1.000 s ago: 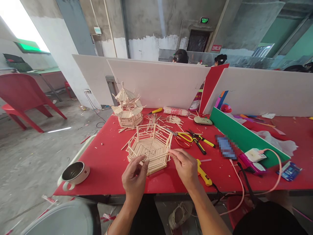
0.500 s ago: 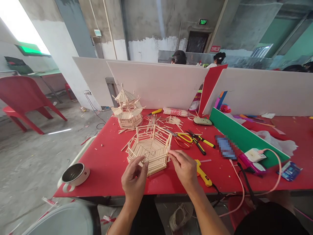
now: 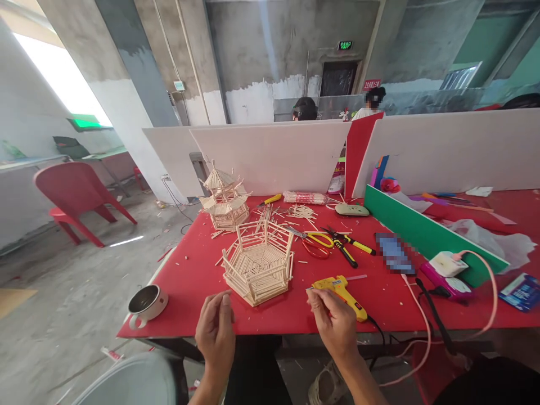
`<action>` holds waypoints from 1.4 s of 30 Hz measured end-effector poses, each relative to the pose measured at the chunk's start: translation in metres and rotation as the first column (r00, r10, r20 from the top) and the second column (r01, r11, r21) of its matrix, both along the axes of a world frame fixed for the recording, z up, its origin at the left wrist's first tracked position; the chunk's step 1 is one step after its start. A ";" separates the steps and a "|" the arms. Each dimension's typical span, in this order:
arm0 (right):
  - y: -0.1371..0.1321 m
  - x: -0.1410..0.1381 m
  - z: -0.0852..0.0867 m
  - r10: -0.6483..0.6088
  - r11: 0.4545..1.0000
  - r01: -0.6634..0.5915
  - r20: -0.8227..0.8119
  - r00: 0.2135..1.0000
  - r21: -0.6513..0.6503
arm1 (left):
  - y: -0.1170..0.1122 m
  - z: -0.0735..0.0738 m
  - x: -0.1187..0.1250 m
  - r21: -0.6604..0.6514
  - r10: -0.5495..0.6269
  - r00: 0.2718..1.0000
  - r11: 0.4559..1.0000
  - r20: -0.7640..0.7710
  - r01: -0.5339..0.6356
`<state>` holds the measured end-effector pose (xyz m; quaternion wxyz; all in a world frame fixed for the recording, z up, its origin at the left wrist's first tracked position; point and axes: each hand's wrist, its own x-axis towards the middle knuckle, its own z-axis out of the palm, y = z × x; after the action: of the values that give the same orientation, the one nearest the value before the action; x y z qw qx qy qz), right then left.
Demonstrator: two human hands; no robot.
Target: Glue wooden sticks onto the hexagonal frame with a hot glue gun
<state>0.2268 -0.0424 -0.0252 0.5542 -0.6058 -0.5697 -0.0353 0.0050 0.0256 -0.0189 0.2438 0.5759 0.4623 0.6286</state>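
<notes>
My left hand (image 3: 216, 329) hovers at the table's front edge, thumb and fingers pressed together, with nothing visible in them. My right hand (image 3: 335, 320) has its fingers curled together too, in front of a yellow glue gun (image 3: 348, 295), close to its nozzle; I see nothing in its grasp. Between and beyond the hands stands an octagon-like tray frame of thin wooden sticks (image 3: 258, 270), with a ringed stick floor and low railings; neither hand touches it. Behind it rises a tiered stick pagoda (image 3: 225, 205).
Scissors (image 3: 316, 239), black-and-yellow pliers (image 3: 343, 247) and loose sticks (image 3: 301, 212) lie behind the frame. A mug (image 3: 147, 305) stands at the left edge. On the right are a phone (image 3: 394, 253), cables, a power strip (image 3: 445, 278) and a green board (image 3: 430, 225).
Both hands have drawn back from the stick frame's front railing toward me and moved farther apart. A stick now lies across that railing with no hand on it. The view has shifted slightly.
</notes>
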 end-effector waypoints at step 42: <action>-0.027 0.094 -0.036 -0.203 0.623 0.372 0.317 0.927 -0.689 | 0.004 -0.042 -0.003 -0.120 0.021 0.872 0.989 -0.490 -0.091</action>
<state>0.3208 -0.0691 -0.0609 0.1861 -0.8534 -0.4847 0.0461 0.0016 0.0298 -0.0609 0.1407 0.6834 0.5681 0.4365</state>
